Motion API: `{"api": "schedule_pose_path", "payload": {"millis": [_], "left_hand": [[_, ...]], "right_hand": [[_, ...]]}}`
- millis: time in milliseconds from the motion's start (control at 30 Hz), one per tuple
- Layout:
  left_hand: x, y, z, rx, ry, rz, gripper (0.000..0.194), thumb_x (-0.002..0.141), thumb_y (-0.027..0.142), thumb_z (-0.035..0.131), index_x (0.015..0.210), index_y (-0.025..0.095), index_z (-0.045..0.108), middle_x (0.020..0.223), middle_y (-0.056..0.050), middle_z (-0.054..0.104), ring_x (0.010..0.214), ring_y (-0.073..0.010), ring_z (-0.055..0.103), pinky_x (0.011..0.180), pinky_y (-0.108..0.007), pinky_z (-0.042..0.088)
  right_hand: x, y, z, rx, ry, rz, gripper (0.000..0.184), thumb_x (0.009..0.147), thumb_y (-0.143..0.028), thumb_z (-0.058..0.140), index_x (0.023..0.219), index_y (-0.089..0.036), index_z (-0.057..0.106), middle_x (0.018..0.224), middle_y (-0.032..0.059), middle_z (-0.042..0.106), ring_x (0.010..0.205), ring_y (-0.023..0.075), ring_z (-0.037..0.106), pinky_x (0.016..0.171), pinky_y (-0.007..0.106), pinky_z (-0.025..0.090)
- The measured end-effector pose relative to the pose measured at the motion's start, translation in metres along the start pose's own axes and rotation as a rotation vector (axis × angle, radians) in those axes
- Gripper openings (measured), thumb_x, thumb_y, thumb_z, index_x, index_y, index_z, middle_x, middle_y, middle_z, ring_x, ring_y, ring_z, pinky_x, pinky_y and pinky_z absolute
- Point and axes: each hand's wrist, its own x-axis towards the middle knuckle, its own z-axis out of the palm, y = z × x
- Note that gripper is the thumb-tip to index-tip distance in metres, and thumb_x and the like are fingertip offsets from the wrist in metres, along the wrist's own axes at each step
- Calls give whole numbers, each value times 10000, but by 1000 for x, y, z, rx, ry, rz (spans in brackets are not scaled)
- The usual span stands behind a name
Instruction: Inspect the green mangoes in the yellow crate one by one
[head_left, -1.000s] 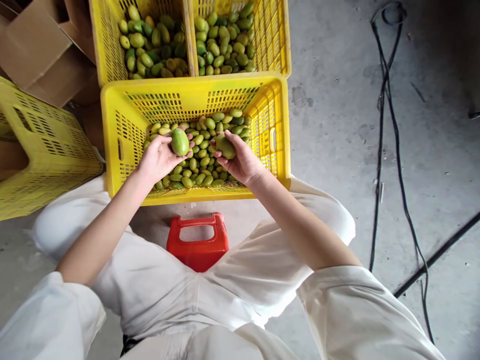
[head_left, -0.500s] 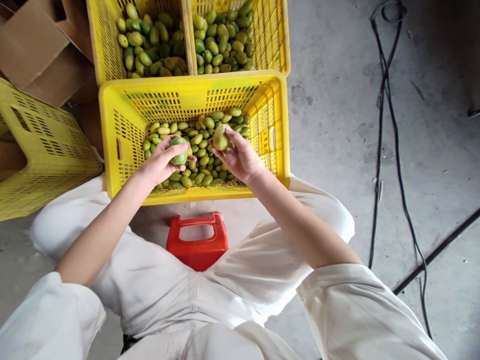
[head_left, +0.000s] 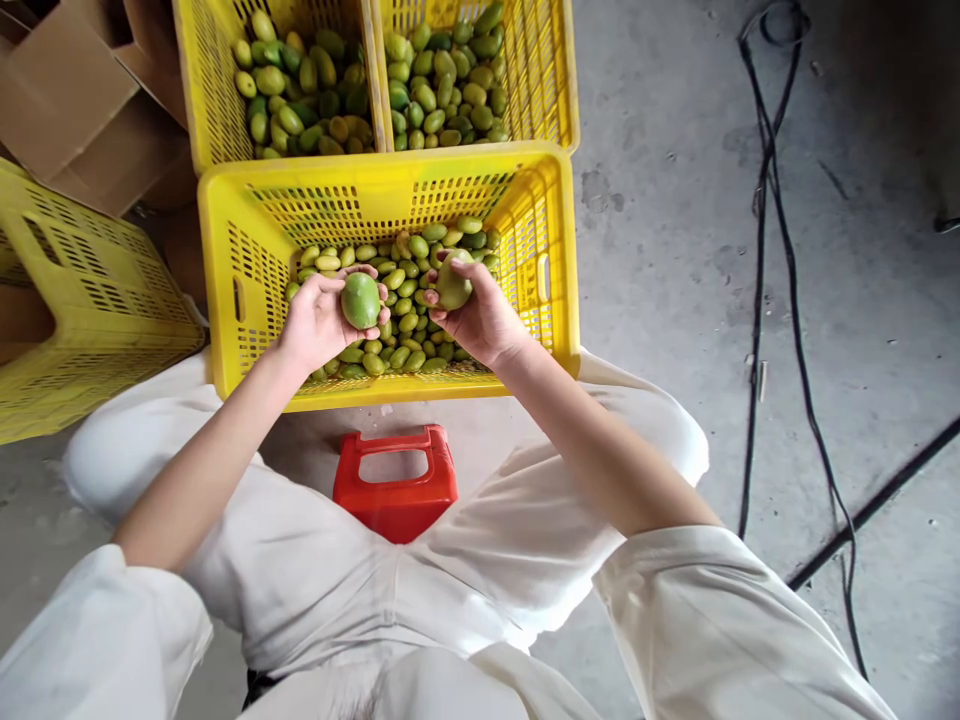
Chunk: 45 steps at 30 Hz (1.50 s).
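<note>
My left hand (head_left: 319,318) holds a smooth green oval fruit (head_left: 361,300), with the fingers curled round its far side and underneath. In my right hand (head_left: 484,312) is another green oval fruit (head_left: 453,284), duller and more yellowish, with the thumb lying over it. Both hands are above the near yellow crate (head_left: 390,392), a short gap apart. Below them, many smaller-looking green and yellow-green fruits (head_left: 411,322) cover the crate's bottom; my hands hide part of them.
Beyond stands a second yellow crate (head_left: 551,80), split by a divider (head_left: 377,75), with green fruits (head_left: 446,90) on both sides. Another yellow crate (head_left: 97,290) and cardboard boxes (head_left: 67,90) are at left. A red plastic stool (head_left: 395,510) sits between my legs. Black cables (head_left: 787,260) lie at right.
Both hands have stayed over the near crate. Each fruit has been turned in the fingers; the right one was raised at the fingertips half a second ago and now sits deeper in the hand.
</note>
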Motion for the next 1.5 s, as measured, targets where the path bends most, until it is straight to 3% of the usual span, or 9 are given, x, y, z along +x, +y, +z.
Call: {"api": "schedule_pose_path", "payload": {"millis": [200, 500, 700, 800, 900, 1033, 1167, 1333, 1500], "left_hand": [[-1, -6, -2, 0, -72, -15, 344, 930, 433, 856, 1191, 259, 715, 1204, -105, 840, 1182, -348, 877, 820, -387, 706], [-1, -3, -2, -74, -163, -3, 769, 561, 443, 1232, 985, 245, 622, 844, 54, 737, 693, -115, 717, 595, -197, 576], [-2, -5, 1, -85, -109, 23, 465, 776, 306, 1071, 1080, 247, 724, 993, -23, 809, 931, -211, 833, 729, -253, 656], [-2, -5, 3, -99, -55, -16, 218, 946, 246, 830, 1157, 237, 777, 1118, -74, 829, 1296, -324, 853, 972, -362, 725], [-2, -4, 3, -119, -38, -36, 252, 983, 168, 734, 1222, 236, 782, 1205, -86, 840, 1467, -360, 803, 1112, -448, 721], [1, -6, -3, -145, -43, 1, 349, 904, 125, 926, 1162, 253, 728, 1164, -61, 838, 1417, -354, 828, 1062, -405, 732], [3, -11, -9, -132, -11, -9, 487, 796, 92, 1039, 1091, 271, 696, 1043, -14, 784, 1183, -290, 880, 861, -294, 708], [4, -12, -9, -68, -22, 27, 485, 759, 146, 1049, 1071, 280, 702, 941, 44, 762, 850, -164, 813, 735, -243, 681], [2, -6, -6, -83, -36, 51, 373, 826, 213, 929, 1139, 258, 731, 1131, -47, 842, 1117, -268, 866, 909, -363, 747]], "right_hand": [[-2, -5, 5, 71, -19, 17, 268, 1038, -466, 765, 1245, -300, 724, 1171, 28, 819, 1114, 251, 803, 952, 423, 734], [-2, 8, 1, 35, -27, 36, 453, 847, -299, 1045, 1107, -273, 675, 997, -36, 729, 922, 163, 748, 791, 269, 707], [0, 5, -1, 38, -83, 26, 455, 955, -487, 1010, 1185, -303, 663, 1072, -27, 741, 885, 150, 735, 643, 218, 601], [1, 1, 2, 63, -98, 35, 334, 1101, -573, 802, 1218, -274, 709, 1089, 10, 772, 976, 189, 795, 730, 269, 666], [4, 1, 3, 92, -81, 21, 241, 1157, -478, 679, 1251, -260, 719, 1144, 24, 804, 1158, 231, 841, 886, 358, 730], [4, 4, 1, 95, -43, 0, 222, 1076, -381, 831, 1230, -276, 710, 1156, 13, 816, 1192, 229, 847, 979, 381, 750], [-1, 6, 0, 60, -31, 34, 386, 983, -418, 981, 1194, -304, 679, 1071, -22, 740, 1000, 191, 817, 760, 281, 716], [-4, 5, 1, 66, -80, 37, 430, 956, -377, 999, 1163, -308, 629, 1034, -59, 674, 751, 93, 640, 531, 139, 487], [-1, -2, -1, 35, -105, 44, 394, 1073, -600, 846, 1245, -277, 700, 1077, 2, 731, 797, 135, 655, 563, 204, 523]]}}
